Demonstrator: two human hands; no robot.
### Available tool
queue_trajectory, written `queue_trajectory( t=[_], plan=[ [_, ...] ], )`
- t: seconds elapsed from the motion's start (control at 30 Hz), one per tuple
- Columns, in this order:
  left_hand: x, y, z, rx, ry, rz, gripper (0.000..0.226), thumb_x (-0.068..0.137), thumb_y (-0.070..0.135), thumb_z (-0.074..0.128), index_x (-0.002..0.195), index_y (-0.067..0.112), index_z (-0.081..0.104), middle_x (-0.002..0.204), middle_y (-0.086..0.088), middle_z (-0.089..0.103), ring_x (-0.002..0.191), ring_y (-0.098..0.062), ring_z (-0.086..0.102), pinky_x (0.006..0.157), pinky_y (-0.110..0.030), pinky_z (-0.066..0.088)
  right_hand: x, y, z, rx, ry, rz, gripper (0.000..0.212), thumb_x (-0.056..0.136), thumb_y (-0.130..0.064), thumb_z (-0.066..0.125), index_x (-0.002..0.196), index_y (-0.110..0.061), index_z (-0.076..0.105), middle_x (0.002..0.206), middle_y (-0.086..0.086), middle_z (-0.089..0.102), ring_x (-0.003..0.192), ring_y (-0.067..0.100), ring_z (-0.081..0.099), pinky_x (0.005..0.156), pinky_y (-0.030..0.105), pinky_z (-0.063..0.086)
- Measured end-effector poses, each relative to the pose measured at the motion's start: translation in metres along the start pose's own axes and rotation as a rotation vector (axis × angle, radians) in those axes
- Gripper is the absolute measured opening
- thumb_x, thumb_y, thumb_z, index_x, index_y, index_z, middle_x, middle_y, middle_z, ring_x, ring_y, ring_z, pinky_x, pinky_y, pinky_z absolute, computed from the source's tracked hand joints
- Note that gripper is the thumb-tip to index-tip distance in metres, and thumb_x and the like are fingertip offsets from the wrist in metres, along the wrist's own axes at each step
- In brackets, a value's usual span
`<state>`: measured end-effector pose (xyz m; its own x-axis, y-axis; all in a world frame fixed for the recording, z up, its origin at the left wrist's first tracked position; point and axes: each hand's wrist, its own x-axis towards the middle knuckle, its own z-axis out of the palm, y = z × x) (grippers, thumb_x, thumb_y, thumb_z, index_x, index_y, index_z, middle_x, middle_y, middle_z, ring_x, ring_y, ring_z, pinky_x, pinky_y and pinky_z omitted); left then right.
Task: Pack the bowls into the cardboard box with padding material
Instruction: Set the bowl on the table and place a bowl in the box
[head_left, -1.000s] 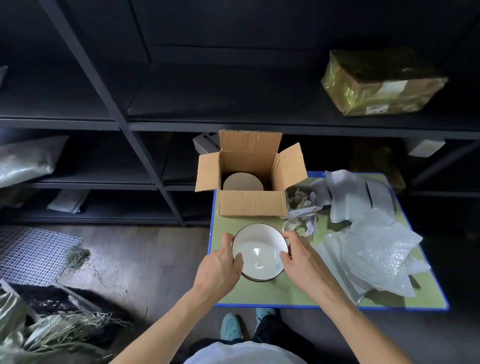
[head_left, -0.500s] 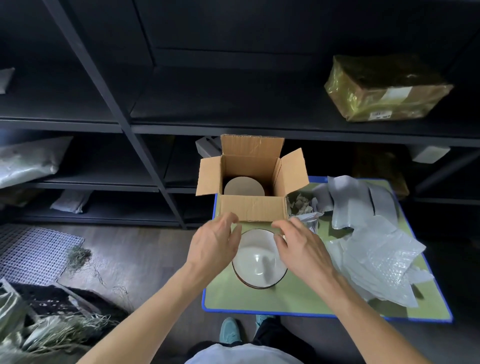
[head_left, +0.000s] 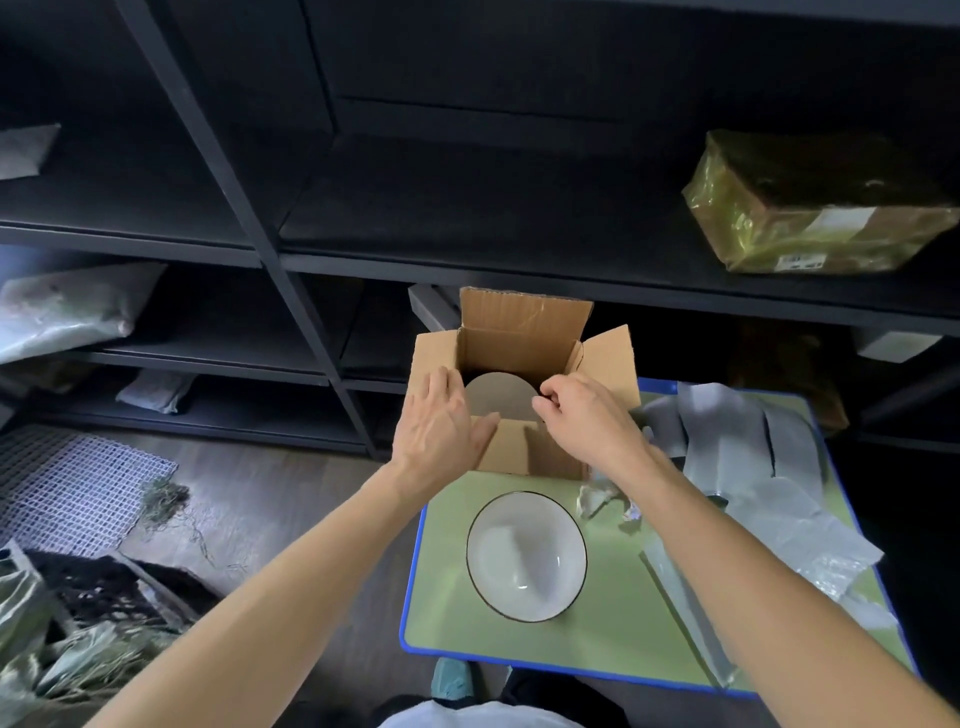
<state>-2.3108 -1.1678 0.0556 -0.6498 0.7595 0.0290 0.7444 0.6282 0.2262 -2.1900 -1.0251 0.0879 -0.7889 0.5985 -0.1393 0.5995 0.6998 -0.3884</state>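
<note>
White bowl (head_left: 527, 556) stands upright on the green worktop (head_left: 447, 613), just in front of the cardboard box (head_left: 511, 452). Padding sheets (head_left: 789, 452) lie to its right. Left hand (head_left: 436, 426) rests flat, fingers straight, against the box's left front corner. Right hand (head_left: 582, 415) has its fingers curled over the open top; whether it is gripping anything cannot be determined.

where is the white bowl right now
In the head view the white bowl sits upright on the green mat, just nearer the person than the cardboard box, with bubble wrap to its right.
</note>
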Motion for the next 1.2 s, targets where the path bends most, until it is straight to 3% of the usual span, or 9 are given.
queue_trajectory(
  t=[0.07,0.13,0.3,0.5,0.57,0.67,0.73,0.97,1.2],
  plan=[
    [0.0,0.004,0.008,0.01,-0.031,-0.019,0.072,0.094,0.063,0.041,0.133,0.003,0.04,0.125,-0.009,0.044,0.107,-0.023,0.044,0.09,-0.031,0.043,0.016,-0.003,0.007,-0.076,-0.088,0.016,0.031,0.101,-0.034,0.047,0.08,-0.012,0.051,0.085,0.005,0.054,0.081,0.026,0.054,0.063,0.034,0.036],
    [-0.004,0.009,0.014,0.034,-0.029,-0.041,0.077,0.094,0.064,0.038,0.137,0.001,0.037,0.125,-0.009,0.043,0.105,-0.022,0.044,0.091,-0.029,0.043,0.029,-0.005,0.014,-0.111,-0.167,0.041,0.032,0.102,-0.034,0.046,0.082,-0.01,0.054,0.081,0.006,0.054,0.079,0.027,0.056,0.061,0.033,0.036],
    [-0.01,0.013,0.021,0.069,0.012,-0.085,0.083,0.093,0.064,0.041,0.142,-0.002,0.035,0.121,-0.01,0.048,0.1,-0.02,0.047,0.09,-0.029,0.044,0.057,-0.005,0.031,-0.148,-0.323,0.136,0.041,0.105,-0.037,0.045,0.113,-0.001,0.063,0.109,0.015,0.069,0.101,0.034,0.064,0.073,0.036,0.044],
    [-0.007,0.014,0.02,0.163,-0.012,-0.08,0.088,0.093,0.066,0.038,0.143,-0.006,0.035,0.111,-0.009,0.052,0.092,-0.019,0.047,0.085,-0.028,0.045,0.083,-0.007,0.044,-0.221,-0.5,0.257,0.037,0.103,-0.02,0.042,0.13,0.0,0.057,0.131,0.018,0.061,0.118,0.035,0.058,0.083,0.035,0.044],
    [-0.008,0.013,0.019,0.187,-0.005,-0.073,0.089,0.093,0.067,0.039,0.142,-0.007,0.037,0.106,-0.009,0.054,0.087,-0.019,0.048,0.081,-0.028,0.047,0.089,-0.007,0.053,-0.196,-0.536,0.294,0.04,0.103,-0.015,0.039,0.136,0.003,0.051,0.138,0.02,0.056,0.123,0.036,0.055,0.092,0.037,0.046],
    [-0.01,0.013,0.017,0.155,-0.016,-0.073,0.089,0.094,0.067,0.037,0.145,-0.004,0.033,0.109,-0.007,0.053,0.087,-0.016,0.044,0.081,-0.028,0.046,0.092,-0.007,0.061,-0.19,-0.516,0.382,0.057,0.106,-0.017,0.033,0.151,0.012,0.014,0.153,0.025,0.036,0.139,0.036,0.04,0.109,0.04,0.037],
    [-0.009,0.013,0.015,0.123,-0.031,-0.081,0.089,0.094,0.067,0.036,0.148,-0.002,0.028,0.112,-0.006,0.052,0.088,-0.015,0.042,0.082,-0.027,0.045,0.092,-0.006,0.062,-0.198,-0.475,0.393,0.061,0.107,-0.018,0.033,0.151,0.013,0.004,0.155,0.024,0.033,0.142,0.033,0.037,0.11,0.038,0.035],
    [-0.008,0.011,0.011,0.181,-0.037,-0.058,0.086,0.094,0.067,0.035,0.145,-0.003,0.032,0.108,-0.006,0.053,0.082,-0.016,0.04,0.079,-0.028,0.044,0.091,0.001,0.061,-0.158,-0.373,0.357,0.06,0.099,-0.008,0.046,0.148,0.008,0.017,0.141,0.024,0.05,0.131,0.036,0.05,0.1,0.04,0.044],
    [-0.011,0.01,0.01,0.07,-0.07,-0.08,0.087,0.095,0.065,0.038,0.152,0.002,0.019,0.119,-0.006,0.053,0.099,-0.019,0.051,0.084,-0.028,0.045,0.078,-0.013,0.041,-0.175,-0.166,0.268,0.062,0.093,-0.014,0.053,0.149,-0.002,0.029,0.13,0.022,0.06,0.119,0.037,0.059,0.092,0.04,0.05]
  ],
)
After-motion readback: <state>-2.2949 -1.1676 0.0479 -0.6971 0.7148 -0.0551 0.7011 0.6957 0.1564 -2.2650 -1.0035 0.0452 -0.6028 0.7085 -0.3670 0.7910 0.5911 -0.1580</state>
